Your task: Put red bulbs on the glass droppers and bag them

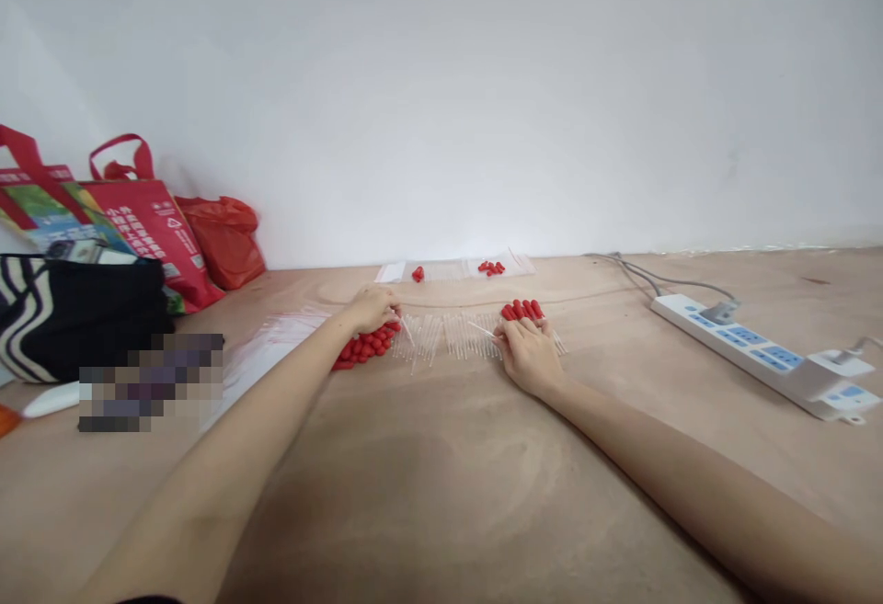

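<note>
My left hand [374, 308] is closed at the pile of small red pieces [365, 347], with a thin white stick at its fingertips. Several thin white sticks [420, 337] lie side by side on the wooden table between my hands. My right hand [530, 354] has its fingers bent over the right end of the stick row, and a thin white stick [483, 330] juts left from its fingertips. Just beyond that hand several red pieces [522, 310] stand in a row, touching one another.
Clear bags [452, 269] with red pieces [491, 267] lie by the wall. Left are plastic bags [276, 347], a black striped bag [83, 310], a red shopping bag [155, 227] and a red plastic bag [224, 241]. A white power strip [759, 351] with cables is at the right.
</note>
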`<state>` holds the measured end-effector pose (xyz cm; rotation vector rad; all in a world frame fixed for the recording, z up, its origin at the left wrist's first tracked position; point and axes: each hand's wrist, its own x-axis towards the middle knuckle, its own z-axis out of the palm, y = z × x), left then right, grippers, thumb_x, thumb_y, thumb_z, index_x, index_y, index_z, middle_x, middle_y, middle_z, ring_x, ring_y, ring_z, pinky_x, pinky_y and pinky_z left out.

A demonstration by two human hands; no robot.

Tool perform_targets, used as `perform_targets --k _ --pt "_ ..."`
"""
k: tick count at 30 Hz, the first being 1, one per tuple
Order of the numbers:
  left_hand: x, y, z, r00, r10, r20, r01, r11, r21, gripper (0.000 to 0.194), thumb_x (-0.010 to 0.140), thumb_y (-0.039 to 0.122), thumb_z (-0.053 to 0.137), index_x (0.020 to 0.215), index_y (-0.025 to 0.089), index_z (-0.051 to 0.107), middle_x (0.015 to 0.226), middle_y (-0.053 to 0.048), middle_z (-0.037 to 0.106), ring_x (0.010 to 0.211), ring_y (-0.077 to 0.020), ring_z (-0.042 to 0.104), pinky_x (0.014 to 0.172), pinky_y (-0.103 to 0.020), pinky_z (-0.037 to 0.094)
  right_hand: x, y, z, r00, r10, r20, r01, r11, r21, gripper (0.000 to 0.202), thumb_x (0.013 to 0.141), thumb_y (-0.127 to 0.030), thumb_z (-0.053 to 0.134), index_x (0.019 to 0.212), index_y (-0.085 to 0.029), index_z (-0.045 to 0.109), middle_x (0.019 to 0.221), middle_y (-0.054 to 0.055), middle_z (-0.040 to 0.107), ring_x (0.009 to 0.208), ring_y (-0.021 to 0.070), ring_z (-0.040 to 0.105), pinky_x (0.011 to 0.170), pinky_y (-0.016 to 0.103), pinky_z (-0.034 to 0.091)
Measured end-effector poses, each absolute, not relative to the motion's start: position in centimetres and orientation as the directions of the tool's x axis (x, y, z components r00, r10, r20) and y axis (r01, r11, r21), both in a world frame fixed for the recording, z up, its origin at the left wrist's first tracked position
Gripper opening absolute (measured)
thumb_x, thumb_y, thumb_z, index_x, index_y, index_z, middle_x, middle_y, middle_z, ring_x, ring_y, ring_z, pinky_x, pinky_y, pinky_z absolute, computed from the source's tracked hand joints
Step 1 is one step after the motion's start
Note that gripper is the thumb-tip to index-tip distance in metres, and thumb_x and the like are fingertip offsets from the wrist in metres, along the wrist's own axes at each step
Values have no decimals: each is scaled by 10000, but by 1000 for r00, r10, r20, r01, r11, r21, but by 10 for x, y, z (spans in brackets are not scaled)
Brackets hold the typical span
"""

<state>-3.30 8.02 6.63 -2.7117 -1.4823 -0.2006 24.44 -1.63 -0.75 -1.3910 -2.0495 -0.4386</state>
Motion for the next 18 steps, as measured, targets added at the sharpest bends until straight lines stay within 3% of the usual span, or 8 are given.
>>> perform_targets --k 6,14,16,18 --pt "-41 84 57 509 846 161 844 -527 103 89 659 195 508 694 190 589 726 -14 613 697 -171 545 638 -246 402 245 -17 -7 -268 709 652 911 407 -67 181 846 -237 375 812 -167 538 807 53 616 771 167 483 742 319 201" --pt "-34 59 66 393 819 417 822 -516 239 275 818 247 370 1011 168 549 849 -47 554 748 -151 542 697 -267 425 245 -16 -7 -323 690 647 889 455 -41 251 845 -185 363 1030 -159 530 868 69 606 842 194 470 738 315 236" --pt "-24 42 63 326 817 475 747 -531 401 252 819 308 399 883 170 600 799 -42 548 728 -159 549 653 -273 439 244 -17 -6 -359 691 628 873 487 -37 241 840 -162 361 997 -169 544 849 62 601 841 194 470 738 314 245" --pt "-12 23 54 291 848 444 624 -520 583 264 817 366 407 828 169 582 764 -29 554 676 -148 551 597 -262 448 244 -18 -4 -376 693 615 854 516 -59 218 839 -150 357 940 -165 550 849 61 596 838 189 475 740 312 256"
